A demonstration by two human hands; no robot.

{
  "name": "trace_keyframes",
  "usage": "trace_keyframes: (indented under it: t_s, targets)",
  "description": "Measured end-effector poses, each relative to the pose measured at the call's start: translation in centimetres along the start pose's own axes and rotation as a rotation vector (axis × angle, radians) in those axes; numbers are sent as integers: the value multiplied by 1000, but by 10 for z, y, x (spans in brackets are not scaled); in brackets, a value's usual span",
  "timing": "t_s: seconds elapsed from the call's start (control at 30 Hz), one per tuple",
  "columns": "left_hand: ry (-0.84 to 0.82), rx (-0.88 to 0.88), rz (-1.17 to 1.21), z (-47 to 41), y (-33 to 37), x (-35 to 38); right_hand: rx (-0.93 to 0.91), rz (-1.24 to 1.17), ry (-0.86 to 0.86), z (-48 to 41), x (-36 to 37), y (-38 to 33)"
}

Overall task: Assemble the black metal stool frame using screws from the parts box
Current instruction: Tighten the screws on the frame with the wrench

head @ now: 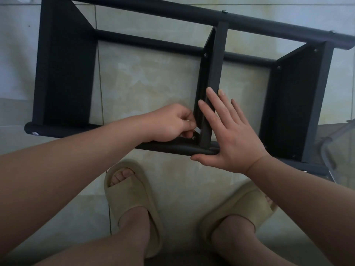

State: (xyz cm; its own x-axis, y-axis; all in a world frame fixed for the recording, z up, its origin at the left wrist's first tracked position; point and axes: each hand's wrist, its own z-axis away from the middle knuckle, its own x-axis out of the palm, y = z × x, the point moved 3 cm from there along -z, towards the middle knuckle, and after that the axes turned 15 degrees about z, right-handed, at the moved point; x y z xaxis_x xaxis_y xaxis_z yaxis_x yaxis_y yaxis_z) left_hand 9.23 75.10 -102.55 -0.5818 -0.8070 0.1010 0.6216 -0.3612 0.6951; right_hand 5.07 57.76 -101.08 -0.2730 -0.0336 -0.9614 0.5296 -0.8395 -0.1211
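While the frame (65, 73) rests on the tile floor (149, 83) just ahead of the feet in slippers (132, 192), work is at the joint where the centre bar (217, 73) meets the near tube (172, 147). Left hand (169, 123): fingers curled, thumb and forefinger pinching a small pale item right at the screw (193, 138) in that corner. Cannot tell whether the item is a key or part of the fastener. Right hand (234, 135): flat, fingers straight and spread, palm laid against the side of the bar, thumb lying along the tube; it grips nothing and only braces. Other screw heads show along the far tube and on the right panel (299, 96), so most joints look already fitted. Parts box not in view.

Handling, as judged: steel tube and sheet, rigid, no give under a flat palm, heavy enough to sit put but likely to skate on smooth tile if pushed sideways. The painted finish looks slick. Best hold is around a tube or the bar close to the joint being tightened, not on the panel edges. The screw is small and easily dropped or cross-threaded, so start it by fingertip with the bar pressed square.
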Motion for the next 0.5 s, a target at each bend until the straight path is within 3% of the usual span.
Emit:
trace_keyframes:
  t_s: [0.5]
  targets:
    - [-79, 18, -110, 3, -5, -3, 0, 0, -6, 0, -1, 0]
